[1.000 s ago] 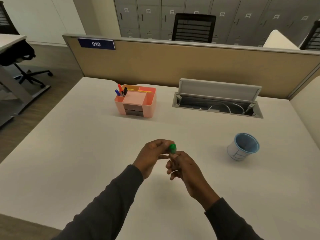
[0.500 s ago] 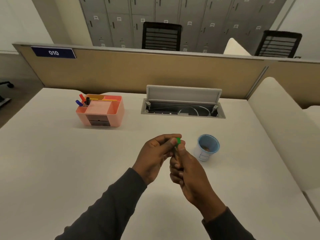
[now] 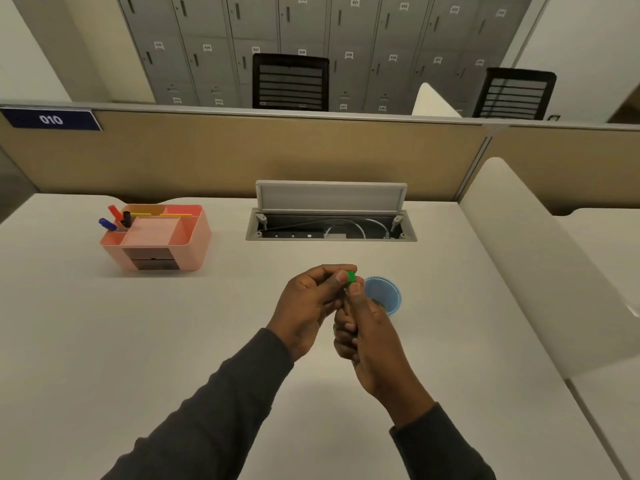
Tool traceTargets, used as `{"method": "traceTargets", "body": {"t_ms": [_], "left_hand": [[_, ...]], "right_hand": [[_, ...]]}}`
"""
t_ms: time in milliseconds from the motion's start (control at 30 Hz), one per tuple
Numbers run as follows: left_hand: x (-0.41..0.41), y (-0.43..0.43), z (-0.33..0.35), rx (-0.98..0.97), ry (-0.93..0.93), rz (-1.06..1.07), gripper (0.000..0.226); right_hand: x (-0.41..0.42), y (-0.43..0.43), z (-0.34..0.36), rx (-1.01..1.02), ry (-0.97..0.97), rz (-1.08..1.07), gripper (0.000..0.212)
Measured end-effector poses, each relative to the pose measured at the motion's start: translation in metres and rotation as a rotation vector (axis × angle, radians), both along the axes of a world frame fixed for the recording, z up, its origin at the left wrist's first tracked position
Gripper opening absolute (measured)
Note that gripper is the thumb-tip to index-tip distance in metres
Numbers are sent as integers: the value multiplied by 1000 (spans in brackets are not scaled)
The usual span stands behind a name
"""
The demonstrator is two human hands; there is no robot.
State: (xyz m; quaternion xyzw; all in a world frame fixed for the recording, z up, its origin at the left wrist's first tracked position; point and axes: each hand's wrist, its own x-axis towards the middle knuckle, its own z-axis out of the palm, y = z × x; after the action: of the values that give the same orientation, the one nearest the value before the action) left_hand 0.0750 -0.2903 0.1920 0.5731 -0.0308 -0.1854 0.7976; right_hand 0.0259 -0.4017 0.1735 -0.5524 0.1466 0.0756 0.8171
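Pink organizer [image 3: 194, 247] with what look like pens [image 3: 108, 224] stands left of the open cable hatch [image 3: 330, 197]

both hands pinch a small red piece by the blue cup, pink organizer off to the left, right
No: the piece is green, not red. The head view shows the left hand and right hand pinching it by the blue cup, pink organizer off to the left.

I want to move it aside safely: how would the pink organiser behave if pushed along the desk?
The pink organiser is wide, low and flat-based, so it would probably slide, not tip. It looks like thin plastic, so likely light. The pens leaning loosely in its left corner may shift.
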Motion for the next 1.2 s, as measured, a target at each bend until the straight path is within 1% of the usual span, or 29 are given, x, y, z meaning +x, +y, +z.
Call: {"method": "traceTargets", "body": {"t_ms": [100, 167, 200, 333, 400, 467, 567, 633, 800, 967, 1033, 1133, 1200], "left_hand": [[7, -8, -2, 8, -14, -40, 39], [10, -15, -4, 16, -10, -51, 36], [10, -19, -5, 22, -8, -42, 34], [13, -33, -7, 66, -38, 44, 29], [15, -33, -8, 77, -44, 46, 27], [20, -43, -9, 78, -28, 28, 19], [21, -46, -12, 58, -6, 62, 15], [21, -51, -15, 64, 4, 106, 13], [26, -61, -18, 197, -32, 220, 11], [35, -68, -18, 225, 51, 285, 27], [40, -70, -19, 231, 91, 276, 29], [46, -69, -24, 167, 182, 266, 24], [49, -68, -28, 128, 244, 286, 24]], "right_hand": [[3, -13, -1, 134, 21, 18, 46], [4, -19, -3, 158, 28, 3, 46], [5, -21, -4, 126, 28, -9, 47], [9, -23, -9, -115, 6, -90, 49], [11, -22, -9, -128, -3, -107, 51], [14, -31, -13, -116, -13, -115, 51], [16, -33, -15, -139, -33, -114, 48], [18, -37, -19, -196, -51, -116, 43], [24, -46, -29, -310, -68, -117, 31], [28, -54, -38, -359, -73, -85, 35], [29, -57, -39, -321, -85, -117, 29], [29, -63, -41, -251, -74, -171, 20], [29, -71, -45, -275, -60, -217, 18]]}}
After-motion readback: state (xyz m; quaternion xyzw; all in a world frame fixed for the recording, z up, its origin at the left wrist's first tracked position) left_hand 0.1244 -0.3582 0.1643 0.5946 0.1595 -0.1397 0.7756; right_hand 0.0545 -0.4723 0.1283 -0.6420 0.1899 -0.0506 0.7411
